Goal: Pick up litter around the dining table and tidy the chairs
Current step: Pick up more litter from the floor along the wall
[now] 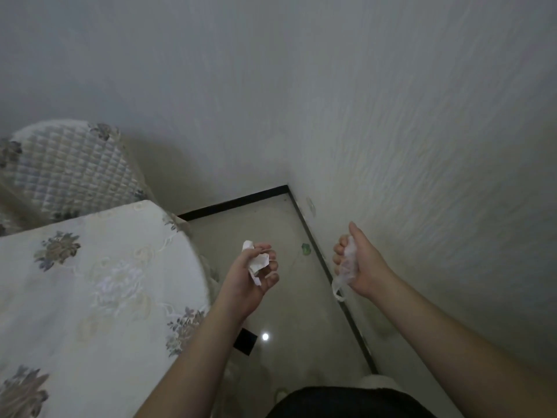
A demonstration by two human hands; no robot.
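**Litter held in both hands beside the dining table**

Crumpled white paper (256, 261) is held in the left hand (251, 277), whose palm is turned upward and whose fingers are curled round the wad; one corner of the paper sticks up past the fingertips. A thin, translucent plastic bag (346, 267) is clenched in the right hand (358, 260), with the thumb raised and a loop of the bag hanging below the fist. Both hands are raised over the glossy tiled floor (271, 312), well apart from each other.

A small green scrap (306, 249) is seen lying on the floor near the dark skirting board (328, 267), between the two hands in the view. The dining table (90, 297), covered with a pale floral cloth, is seen at the left, just beside the left forearm. Behind it, a chair (69, 167) with a quilted, flower-edged cover is placed close to the textured wall (391, 131). A small dark square (244, 342) is visible on the floor next to a bright spot of reflected light.
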